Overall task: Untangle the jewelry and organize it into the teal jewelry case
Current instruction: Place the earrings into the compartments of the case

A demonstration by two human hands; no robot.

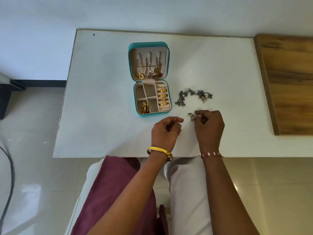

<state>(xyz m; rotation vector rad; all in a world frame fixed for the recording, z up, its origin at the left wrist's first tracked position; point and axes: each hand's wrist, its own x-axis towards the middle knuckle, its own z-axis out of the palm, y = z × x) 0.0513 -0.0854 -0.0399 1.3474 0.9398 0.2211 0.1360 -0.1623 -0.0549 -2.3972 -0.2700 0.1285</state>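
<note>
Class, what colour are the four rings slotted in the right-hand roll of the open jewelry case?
Gold; the rings show best in the head view.

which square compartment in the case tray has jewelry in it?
The near-left compartment: it holds a pile of gold pieces. The other square compartments look empty; the gold rings sit in the ring rolls on the right.
</note>
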